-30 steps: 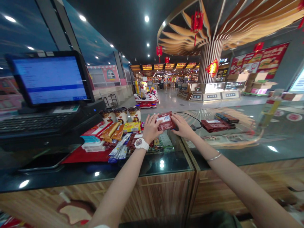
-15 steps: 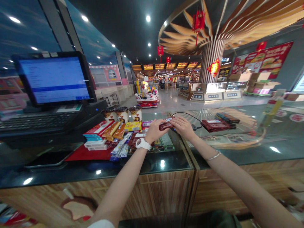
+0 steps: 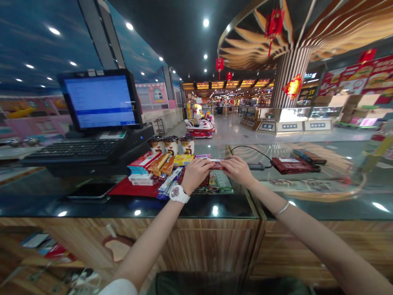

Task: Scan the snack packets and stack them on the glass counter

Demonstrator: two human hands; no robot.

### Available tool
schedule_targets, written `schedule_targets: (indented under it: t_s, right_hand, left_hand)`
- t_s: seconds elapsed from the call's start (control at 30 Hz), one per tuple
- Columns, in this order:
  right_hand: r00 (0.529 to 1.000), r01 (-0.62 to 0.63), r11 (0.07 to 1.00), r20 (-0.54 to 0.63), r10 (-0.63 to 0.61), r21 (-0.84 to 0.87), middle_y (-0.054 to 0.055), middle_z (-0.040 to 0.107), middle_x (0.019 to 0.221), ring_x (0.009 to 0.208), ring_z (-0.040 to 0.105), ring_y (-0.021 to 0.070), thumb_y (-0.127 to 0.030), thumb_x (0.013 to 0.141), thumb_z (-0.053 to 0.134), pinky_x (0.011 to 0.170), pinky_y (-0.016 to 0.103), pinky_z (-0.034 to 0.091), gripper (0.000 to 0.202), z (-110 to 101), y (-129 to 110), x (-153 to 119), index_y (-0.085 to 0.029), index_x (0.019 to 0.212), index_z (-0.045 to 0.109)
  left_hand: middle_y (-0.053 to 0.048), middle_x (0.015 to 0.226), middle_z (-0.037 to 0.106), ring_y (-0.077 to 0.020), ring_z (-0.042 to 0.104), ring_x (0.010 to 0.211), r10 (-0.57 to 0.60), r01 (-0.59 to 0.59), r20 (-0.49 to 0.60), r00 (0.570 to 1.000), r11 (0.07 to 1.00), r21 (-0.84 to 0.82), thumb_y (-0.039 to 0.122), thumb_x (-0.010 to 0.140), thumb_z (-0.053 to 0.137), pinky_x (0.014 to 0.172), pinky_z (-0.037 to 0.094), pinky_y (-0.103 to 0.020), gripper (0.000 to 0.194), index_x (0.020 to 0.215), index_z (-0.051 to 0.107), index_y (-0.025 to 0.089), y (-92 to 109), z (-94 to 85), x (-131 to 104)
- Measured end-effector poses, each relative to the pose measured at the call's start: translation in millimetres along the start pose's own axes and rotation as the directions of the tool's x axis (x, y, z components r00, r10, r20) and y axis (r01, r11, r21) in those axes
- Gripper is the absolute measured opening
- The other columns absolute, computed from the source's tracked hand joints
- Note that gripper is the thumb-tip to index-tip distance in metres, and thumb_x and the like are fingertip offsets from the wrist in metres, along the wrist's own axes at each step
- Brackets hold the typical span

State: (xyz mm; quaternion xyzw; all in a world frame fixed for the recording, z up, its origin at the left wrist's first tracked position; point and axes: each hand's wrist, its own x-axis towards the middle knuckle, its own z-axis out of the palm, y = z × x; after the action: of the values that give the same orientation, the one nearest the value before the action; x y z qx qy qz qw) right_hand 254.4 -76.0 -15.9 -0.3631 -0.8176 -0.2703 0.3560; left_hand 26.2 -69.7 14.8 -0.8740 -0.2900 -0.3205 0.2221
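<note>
Between my two hands is a flat brown snack packet (image 3: 217,163) with a pale label on top. My left hand (image 3: 196,175), with a white watch at the wrist, closes on its left end. The fingers of my right hand (image 3: 238,169) grip its right end. Whether the packet touches the glass below, I cannot tell. Behind my right hand lies a black handheld device (image 3: 257,166) on a cable, partly hidden. Left of my left hand are blue-and-white stick packets (image 3: 170,183), golden-wrapped snacks (image 3: 160,163) and a yellow box (image 3: 183,159).
Three lidded cups (image 3: 171,145) stand behind the snacks. A monitor (image 3: 100,102) and keyboard (image 3: 73,150) are at left, a dark tablet (image 3: 92,191) before them. Brown packets (image 3: 291,164) lie to the right on the glass counter; a bottle (image 3: 379,143) stands far right.
The view has turned left, so things appear shifted right. The brown packet is now tilted flatter, and my hands have sunk slightly with it. Both hands keep hold of it.
</note>
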Motion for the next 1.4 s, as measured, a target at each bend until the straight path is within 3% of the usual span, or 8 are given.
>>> schedule_targets:
  t_s: [0.17, 0.37, 0.73, 0.9, 1.07, 1.23, 1.4]
  right_hand:
    - [0.993, 0.07, 0.996, 0.101, -0.064, -0.063, 0.01, 0.073, 0.105, 0.089, 0.062, 0.0213, -0.025, 0.098, 0.049, 0.081, 0.036, 0.043, 0.021, 7, -34, 24, -0.019, 0.106, 0.067]
    - [0.972, 0.133, 0.985, 0.21, -0.107, -0.114, 0.009, 0.07, 0.098, 0.089, 0.06, 0.0219, -0.021, 0.097, 0.05, 0.077, 0.034, 0.041, 0.017, 19, -68, 46, -0.018, 0.098, 0.066]
    - [0.908, -0.059, 0.992, 0.406, 0.101, -0.115, 0.011, 0.069, 0.11, 0.102, 0.061, 0.0222, -0.02, 0.096, 0.051, 0.085, 0.032, 0.044, 0.017, 17, -101, 43, -0.016, 0.106, 0.064]
    - [0.93, -0.129, 0.986, 0.332, 0.158, -0.107, 0.013, 0.066, 0.117, 0.104, 0.06, 0.0231, -0.015, 0.095, 0.049, 0.091, 0.035, 0.044, 0.024, 19, -117, 27, -0.014, 0.115, 0.063]
    - [0.936, -0.221, 0.966, 0.248, 0.248, -0.132, 0.014, 0.063, 0.12, 0.1, 0.06, 0.0251, -0.008, 0.091, 0.046, 0.088, 0.037, 0.048, 0.038, 19, -133, 11, -0.015, 0.127, 0.057]
    - [0.954, -0.251, 0.968, 0.162, 0.253, -0.034, 0.013, 0.063, 0.122, 0.108, 0.059, 0.0259, -0.008, 0.087, 0.048, 0.099, 0.04, 0.046, 0.04, 17, -145, 0, -0.015, 0.125, 0.059]
    - [0.955, -0.275, 0.961, 0.115, 0.273, 0.006, 0.013, 0.064, 0.126, 0.115, 0.059, 0.026, -0.011, 0.088, 0.047, 0.108, 0.045, 0.042, 0.039, 18, -148, -6, -0.014, 0.125, 0.061]
  left_hand:
    - [-0.004, 0.107, 0.074, -0.0219, 0.065, 0.099, -0.019, 0.018, 0.019, 1.0, 0.999, 0.041, 0.018, 0.088, 0.06, 0.092, 0.049, -0.039, 0.022, 0.106, 0.071, 0.025, -21, -20.7, -28]
    - [-0.005, 0.099, 0.073, -0.0233, 0.065, 0.094, -0.086, 0.08, 0.05, 0.995, 0.991, 0.109, 0.013, 0.083, 0.06, 0.09, 0.049, -0.039, 0.017, 0.094, 0.07, 0.022, -35, -30.6, -55]
    - [-0.004, 0.096, 0.072, -0.0221, 0.064, 0.093, -0.202, 0.166, 0.214, 0.956, 0.971, 0.172, 0.016, 0.087, 0.059, 0.085, 0.046, -0.037, 0.012, 0.095, 0.067, 0.021, -24, -31.8, -69]
    - [-0.004, 0.102, 0.072, -0.0226, 0.066, 0.095, -0.286, 0.258, 0.239, 0.928, 0.956, 0.139, 0.015, 0.088, 0.058, 0.087, 0.048, -0.039, 0.017, 0.101, 0.068, 0.02, -10, -36.1, -72]
    - [-0.005, 0.123, 0.067, -0.0226, 0.061, 0.112, -0.394, 0.385, 0.12, 0.911, 0.918, 0.092, 0.013, 0.09, 0.054, 0.108, 0.04, -0.044, 0.03, 0.117, 0.064, 0.02, 15, -36.9, -85]
    - [-0.008, 0.137, 0.059, -0.0253, 0.053, 0.126, -0.481, 0.476, 0.088, 0.872, 0.876, 0.071, 0.025, 0.093, 0.053, 0.114, 0.035, -0.048, 0.036, 0.129, 0.058, 0.019, 36, -33.5, -105]
    - [-0.007, 0.147, 0.051, -0.0283, 0.043, 0.138, -0.5, 0.489, 0.143, 0.854, 0.866, 0.108, 0.033, 0.095, 0.05, 0.118, 0.029, -0.055, 0.045, 0.139, 0.051, 0.021, 41, -33.2, -110]
